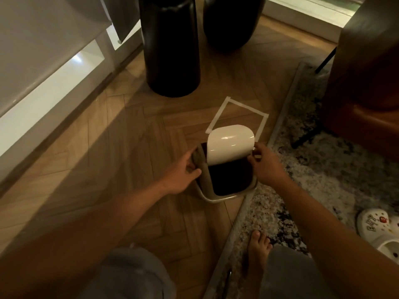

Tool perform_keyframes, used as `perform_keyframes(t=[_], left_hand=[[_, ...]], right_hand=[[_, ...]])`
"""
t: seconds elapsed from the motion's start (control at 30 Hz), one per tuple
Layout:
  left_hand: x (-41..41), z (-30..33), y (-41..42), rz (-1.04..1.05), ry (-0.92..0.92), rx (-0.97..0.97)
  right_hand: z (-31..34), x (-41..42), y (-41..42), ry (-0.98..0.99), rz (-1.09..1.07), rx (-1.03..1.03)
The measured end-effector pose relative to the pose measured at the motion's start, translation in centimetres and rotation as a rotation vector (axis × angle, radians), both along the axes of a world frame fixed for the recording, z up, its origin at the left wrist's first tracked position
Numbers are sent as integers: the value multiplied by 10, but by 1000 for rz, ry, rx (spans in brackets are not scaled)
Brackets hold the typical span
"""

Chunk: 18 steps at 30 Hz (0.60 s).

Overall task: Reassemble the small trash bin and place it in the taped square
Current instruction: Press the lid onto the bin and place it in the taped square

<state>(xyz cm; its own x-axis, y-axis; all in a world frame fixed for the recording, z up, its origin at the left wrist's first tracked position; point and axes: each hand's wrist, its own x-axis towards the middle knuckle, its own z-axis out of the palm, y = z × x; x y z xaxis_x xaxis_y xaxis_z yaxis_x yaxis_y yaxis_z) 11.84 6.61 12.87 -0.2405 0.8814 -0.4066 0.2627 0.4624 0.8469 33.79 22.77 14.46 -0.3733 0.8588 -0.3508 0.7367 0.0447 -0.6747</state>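
Note:
A small beige trash bin point(212, 196) with a dark inside stands on the wooden floor, just in front of the taped square point(241, 106). Its white swing lid point(230, 143) is tilted up over the far half of the opening and hides the near side of the tape. My left hand point(183, 173) grips the bin's left rim. My right hand point(266, 165) pinches the right rim at the lid's hinge. The bin overlaps the near edge of the square; most of the square lies beyond it.
Two tall black vases point(171, 46) point(231, 20) stand behind the square. A patterned rug point(306, 175) borders the bin on the right, with a brown armchair point(367, 78) on it. A white clog point(380, 231) lies at right. My bare foot point(258, 247) rests on the rug edge.

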Motion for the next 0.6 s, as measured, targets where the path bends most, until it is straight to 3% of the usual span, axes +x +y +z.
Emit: perform_keyframes(t=[0.13,0.27,0.4,0.6], left_hand=[[-5,1,-8,62,71,46],[-13,-4,-16,59,46,60],[-13,-3,-21,66,-51,34],[-5,-10,-31,-81,25,-37]], right_hand=[[6,-5,26,28,94,-95],[20,-27,28,161,-6,-293],[22,-50,24,19,209,-262],[20,-77,15,-73,410,-110]])
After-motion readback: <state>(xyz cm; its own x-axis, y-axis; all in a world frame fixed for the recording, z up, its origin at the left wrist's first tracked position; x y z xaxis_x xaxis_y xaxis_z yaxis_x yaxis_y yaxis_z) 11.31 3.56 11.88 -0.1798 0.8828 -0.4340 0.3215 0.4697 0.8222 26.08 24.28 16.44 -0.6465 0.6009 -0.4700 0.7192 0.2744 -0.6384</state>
